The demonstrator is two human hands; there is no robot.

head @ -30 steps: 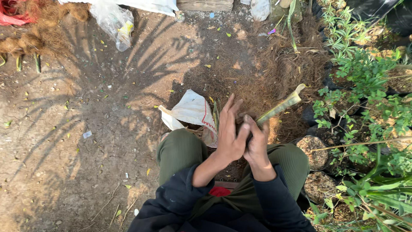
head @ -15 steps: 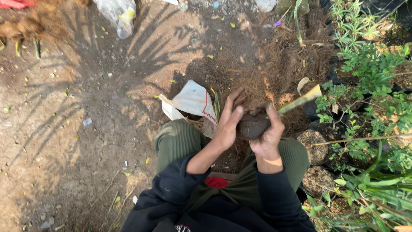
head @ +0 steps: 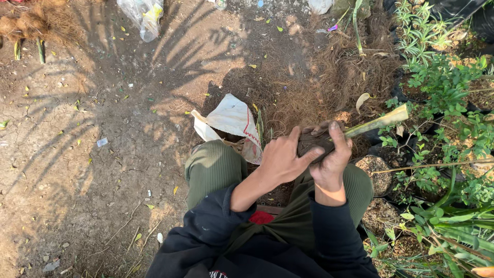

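I squat on bare earth, knees in green trousers, sleeves dark. Both hands close around a dark round clump of soil and fibre (head: 312, 142) held above my knees. My left hand (head: 280, 159) cups its left side with the thumb laid across the top. My right hand (head: 332, 162) grips its right side from below. A pale green cut stalk (head: 380, 122) sticks out of the clump toward the upper right.
A white sack (head: 231, 121) lies on the ground just beyond my knees. Brown coconut fibre (head: 334, 77) is heaped ahead. Potted green plants (head: 442, 92) and soil-filled bags (head: 375, 172) line the right side. A clear plastic bag (head: 144, 15) lies at the far edge.
My hands have shifted on the clump and turned it; the stalk now points more to the right. The view has drifted slightly.
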